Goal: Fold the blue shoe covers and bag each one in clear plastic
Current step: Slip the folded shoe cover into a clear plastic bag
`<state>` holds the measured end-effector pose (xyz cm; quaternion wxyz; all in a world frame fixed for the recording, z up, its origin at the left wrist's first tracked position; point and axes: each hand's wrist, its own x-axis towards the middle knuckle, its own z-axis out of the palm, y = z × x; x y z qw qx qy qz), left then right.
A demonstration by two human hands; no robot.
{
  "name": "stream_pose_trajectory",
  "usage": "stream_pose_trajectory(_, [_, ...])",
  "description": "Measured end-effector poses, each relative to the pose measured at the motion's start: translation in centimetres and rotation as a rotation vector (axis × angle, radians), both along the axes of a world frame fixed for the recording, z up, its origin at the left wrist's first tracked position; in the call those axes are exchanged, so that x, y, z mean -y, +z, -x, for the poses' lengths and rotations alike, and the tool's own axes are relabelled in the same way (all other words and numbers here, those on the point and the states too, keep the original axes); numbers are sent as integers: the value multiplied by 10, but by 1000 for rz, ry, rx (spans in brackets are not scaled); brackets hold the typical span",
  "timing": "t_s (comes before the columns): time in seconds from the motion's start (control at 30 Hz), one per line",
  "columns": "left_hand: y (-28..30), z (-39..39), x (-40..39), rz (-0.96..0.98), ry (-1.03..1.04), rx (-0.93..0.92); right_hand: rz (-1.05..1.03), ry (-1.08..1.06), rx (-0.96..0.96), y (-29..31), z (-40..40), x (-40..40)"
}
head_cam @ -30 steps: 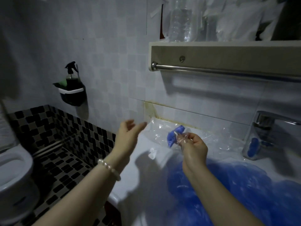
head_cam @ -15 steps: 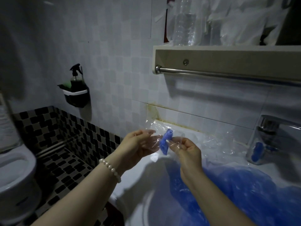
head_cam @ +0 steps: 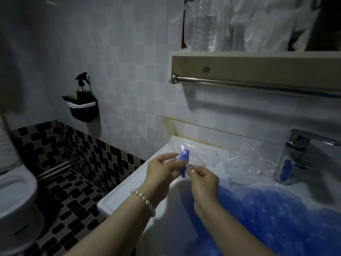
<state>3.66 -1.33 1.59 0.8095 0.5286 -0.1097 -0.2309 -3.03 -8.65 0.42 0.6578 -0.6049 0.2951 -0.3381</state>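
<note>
Loose blue shoe covers (head_cam: 276, 215) heaped in sink (head_cam: 118, 196), nearest. Above rim: left hand (head_cam: 162, 170) and right hand (head_cam: 203, 180) both pinching clear bag (head_cam: 177, 163); folded shoe cover (head_cam: 184, 161) inside, between them, long axis near upright, roughly equidistant. Spare bags (head_cam: 245, 161) beyond, by tap (head_cam: 295, 150).

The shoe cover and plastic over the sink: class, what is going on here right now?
A person stands at a white sink. Both hands hold a small clear plastic bag with a folded blue shoe cover in it: the left hand pinches one side, the right hand the other. More clear bags lie on the sink's back ledge, and a heap of loose blue shoe covers fills the basin.
</note>
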Motion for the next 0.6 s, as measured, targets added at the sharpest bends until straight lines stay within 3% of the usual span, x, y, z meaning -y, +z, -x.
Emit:
stream_pose_trajectory(0.13, [6, -5, -3, 36, 145, -71, -83, 165, 65, 0, -1, -8])
stream_pose_trajectory(0.2, [6, -7, -5, 63, 182, -114, -18, 288, 33, 0, -1, -11])
stream_pose_trajectory(0.47, [0, -8, -8, 141, 117, -161, -95, 706, 139, -7, -3, -12])
stream_pose_trajectory(0.53, [1, -11, -13, 126, 76, -177, -121, 621, 124, -5, -3, -13])
stream_pose_trajectory(0.6, [2, -18, -19, 108, 47, -183, -184, 362, 78, -6, -3, -9])
